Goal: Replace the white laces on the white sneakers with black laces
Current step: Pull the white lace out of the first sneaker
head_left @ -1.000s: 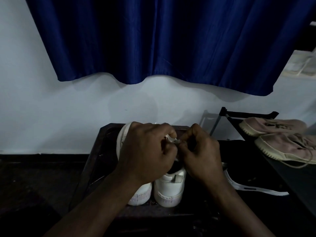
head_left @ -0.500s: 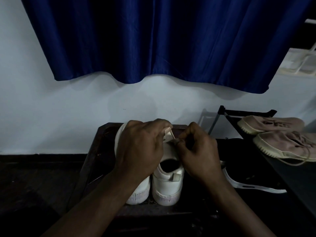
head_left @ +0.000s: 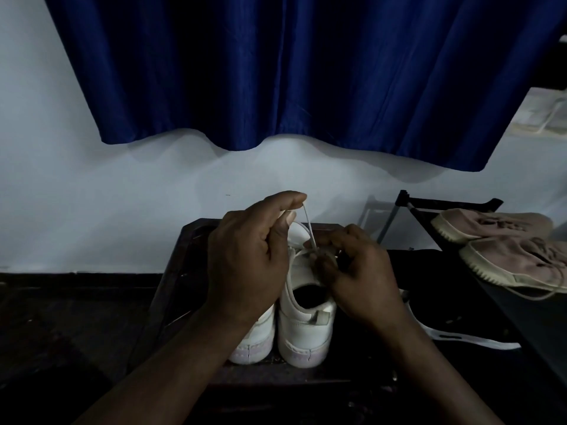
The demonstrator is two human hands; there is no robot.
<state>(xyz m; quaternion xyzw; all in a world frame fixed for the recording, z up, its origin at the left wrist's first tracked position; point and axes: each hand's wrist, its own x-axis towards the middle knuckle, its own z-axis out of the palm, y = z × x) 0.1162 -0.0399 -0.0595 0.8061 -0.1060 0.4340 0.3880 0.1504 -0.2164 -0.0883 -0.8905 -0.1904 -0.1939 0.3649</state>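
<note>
On the dark desk (head_left: pixel 171 271) the white sneakers (head_left: pixel 303 326) stood side by side, heels nearest, while the left hand (head_left: pixel 248 262) pinched a white lace (head_left: pixel 309 228) taut above one sneaker and the right hand (head_left: pixel 359 280) kept its grip clenched on that lace at the tongue.

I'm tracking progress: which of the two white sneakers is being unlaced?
The right-hand sneaker: its white lace runs up to the left hand, and the right hand pinches it at the eyelets.

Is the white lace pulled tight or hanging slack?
Pulled tight: the white lace runs straight from the left hand down to the right hand at the sneaker.
</note>
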